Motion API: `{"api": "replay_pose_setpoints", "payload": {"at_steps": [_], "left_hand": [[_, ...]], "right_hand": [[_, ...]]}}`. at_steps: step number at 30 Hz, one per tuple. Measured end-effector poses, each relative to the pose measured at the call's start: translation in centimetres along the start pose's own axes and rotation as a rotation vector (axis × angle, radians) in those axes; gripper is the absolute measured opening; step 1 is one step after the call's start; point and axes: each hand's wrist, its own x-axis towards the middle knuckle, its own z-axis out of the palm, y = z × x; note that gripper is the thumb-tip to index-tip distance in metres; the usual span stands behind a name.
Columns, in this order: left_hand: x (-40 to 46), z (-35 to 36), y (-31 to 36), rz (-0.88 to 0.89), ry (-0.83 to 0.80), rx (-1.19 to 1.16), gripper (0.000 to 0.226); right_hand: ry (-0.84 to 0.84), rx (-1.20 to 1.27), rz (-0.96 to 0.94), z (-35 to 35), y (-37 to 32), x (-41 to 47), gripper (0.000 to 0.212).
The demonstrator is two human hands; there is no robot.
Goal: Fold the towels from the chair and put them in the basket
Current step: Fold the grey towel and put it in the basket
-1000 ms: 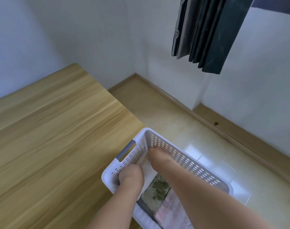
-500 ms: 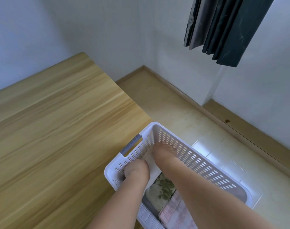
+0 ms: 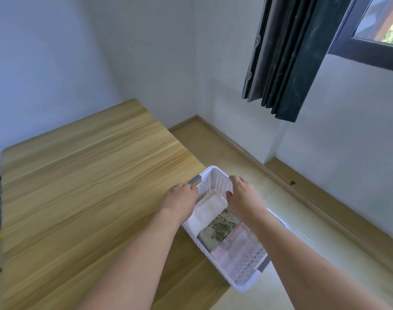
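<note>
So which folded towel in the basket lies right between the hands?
The plain white towel, at the basket's far end; the leaf-print towel and pink patterned towel lie nearer the person.

Both bare forearms reach forward, converging toward the hands. Left hand (image 3: pixel 180 199), palm down, knuckles up, fingers curled downward at the tips. Right hand (image 3: pixel 241 194), just beside it, fingers relaxed and slightly spread, thumb pointing toward the left hand.

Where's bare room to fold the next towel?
The table is bare from its far edge to the left hand. Crowded: the basket holds three towels side by side, white, leaf-print, pink, under both hands.
</note>
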Motion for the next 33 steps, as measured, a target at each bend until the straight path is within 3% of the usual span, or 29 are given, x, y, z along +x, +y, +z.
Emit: {"api": "replay_pose_setpoints", "payload": {"at_steps": [5, 11, 17, 27, 33], "left_hand": [[-4.5, -2.4, -3.9, 0.061, 0.224, -0.085, 0.026], [-13.0, -3.7, -11.8, 0.083, 0.404, -0.132, 0.038], [-21.1, -4.0, -20.0, 0.127, 0.444, -0.157, 0.046], [-28.0, -2.5, -28.7, 0.107, 0.506, -0.179, 0.050], [-32.4, -1.1, -37.8, 0.113, 0.546, -0.210, 0.050]], "right_hand": [[0.134, -0.023, -0.060, -1.9, -4.9, -4.4, 0.038], [0.216, -0.013, -0.087, 0.9, -15.1, -10.6, 0.037], [0.281, 0.003, -0.086, 3.5, -25.1, -16.4, 0.041], [0.259, 0.017, -0.046, 6.9, -34.0, -20.9, 0.048], [0.289, 0.004, -0.029, 10.9, -43.0, -22.9, 0.055]]}}
